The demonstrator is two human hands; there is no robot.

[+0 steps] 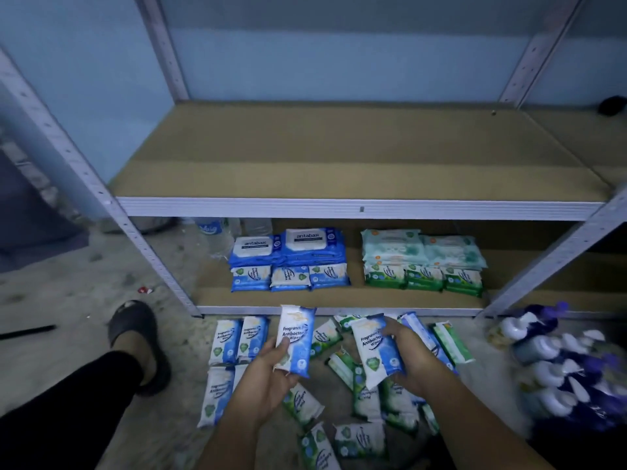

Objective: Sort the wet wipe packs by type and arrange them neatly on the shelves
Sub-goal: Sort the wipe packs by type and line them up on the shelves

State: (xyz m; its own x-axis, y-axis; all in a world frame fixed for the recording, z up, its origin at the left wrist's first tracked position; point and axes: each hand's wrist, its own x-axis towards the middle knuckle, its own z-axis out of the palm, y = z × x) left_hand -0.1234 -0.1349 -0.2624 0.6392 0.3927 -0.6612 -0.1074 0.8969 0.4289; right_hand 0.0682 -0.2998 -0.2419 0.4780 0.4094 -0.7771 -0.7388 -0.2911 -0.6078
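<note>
My left hand (268, 374) grips a small blue antibacterial wipe pack (296, 337), held upright above the floor. My right hand (407, 354) holds a second blue pack (373, 351) just right of it. Below both hands lies a loose heap of green packs (369, 401) and blue ones on the floor. Several blue packs (237, 340) lie side by side on the floor at the left. On the bottom shelf (339, 298) stand large blue antabax packs (288, 247) with small blue packs (290, 278) in front, and pale green packs (420, 249) with small green packs (424, 278) in front.
The middle shelf (356, 208) is a bare brown board. Grey slotted uprights (142, 245) frame the rack. A bundle of purple and white bottles (570, 368) lies on the floor at the right. My sandalled foot (135, 337) rests left. Plastic bottles (217, 232) stand behind the rack's left upright.
</note>
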